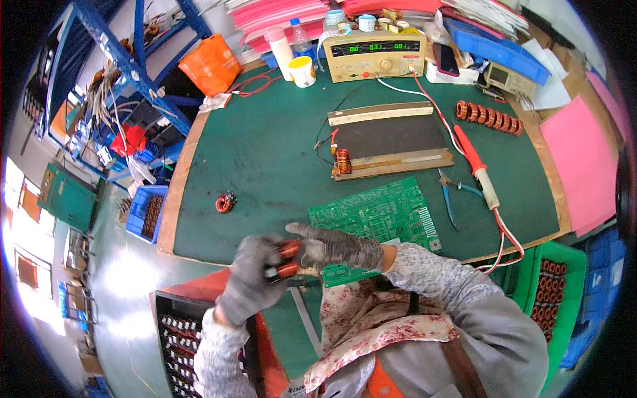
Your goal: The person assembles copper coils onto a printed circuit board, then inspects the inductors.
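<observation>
Both my hands wear grey gloves and meet over the near edge of the green-topped table (265, 166). My left hand (251, 278) is closed around copper-wound coils (288, 249); whether they are separate rings or one piece is partly hidden by the fingers. From the right, my right hand (342, 247) pinches at the coils' side, one finger stretched out above them. Under my right wrist lies a green printed circuit board (378, 215), tilted and reaching to the table's edge. A single toroidal copper coil (225, 203) sits farther left on the table.
A bench power supply (375, 56) stands at the back, wired to a red-handled probe (472, 156). A dark fixture (388, 139) bears one coil. Blue-handled pliers (451, 199) and a coil row (489, 118) lie right. Coil-filled crates, one green (567, 265), flank the table.
</observation>
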Available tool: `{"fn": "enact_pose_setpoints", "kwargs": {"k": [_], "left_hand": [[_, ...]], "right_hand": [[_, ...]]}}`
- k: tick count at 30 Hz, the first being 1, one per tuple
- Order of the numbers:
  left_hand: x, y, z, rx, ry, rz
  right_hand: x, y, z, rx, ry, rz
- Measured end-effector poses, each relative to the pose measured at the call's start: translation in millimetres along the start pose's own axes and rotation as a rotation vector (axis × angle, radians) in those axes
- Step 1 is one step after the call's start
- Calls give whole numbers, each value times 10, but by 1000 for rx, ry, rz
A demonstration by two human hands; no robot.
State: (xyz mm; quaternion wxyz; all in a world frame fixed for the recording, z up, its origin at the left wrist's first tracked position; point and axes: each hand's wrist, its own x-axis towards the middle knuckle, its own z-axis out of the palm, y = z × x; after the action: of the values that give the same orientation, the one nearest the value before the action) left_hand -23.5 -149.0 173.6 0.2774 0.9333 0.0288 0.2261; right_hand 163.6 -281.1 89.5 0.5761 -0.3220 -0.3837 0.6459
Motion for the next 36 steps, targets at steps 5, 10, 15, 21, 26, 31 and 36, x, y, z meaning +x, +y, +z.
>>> {"fn": "enact_pose_setpoints", "kwargs": {"k": [5, 10, 15, 21, 26, 31, 36], "left_hand": [[470, -5, 477, -127, -83, 86], [416, -474, 659, -252, -191, -64], [286, -933, 667, -84, -110, -77], [220, -1142, 672, -35, 82, -200], [154, -1319, 760, 50, 153, -135], [181, -1360, 720, -11, 134, -159], [193, -1334, 700, 10, 136, -164]], "right_hand": [[-233, 61, -173, 141, 198, -151], [-735, -8, -601, 2, 505, -63], [-855, -192, -697, -117, 666, -38], [-651, -243, -731, -475, 778, 9], [-518, -322, -718, -582, 809, -19], [-412, -583, -874, -874, 856, -142], [-83, -771, -1047, -1874, 789, -69]]}}
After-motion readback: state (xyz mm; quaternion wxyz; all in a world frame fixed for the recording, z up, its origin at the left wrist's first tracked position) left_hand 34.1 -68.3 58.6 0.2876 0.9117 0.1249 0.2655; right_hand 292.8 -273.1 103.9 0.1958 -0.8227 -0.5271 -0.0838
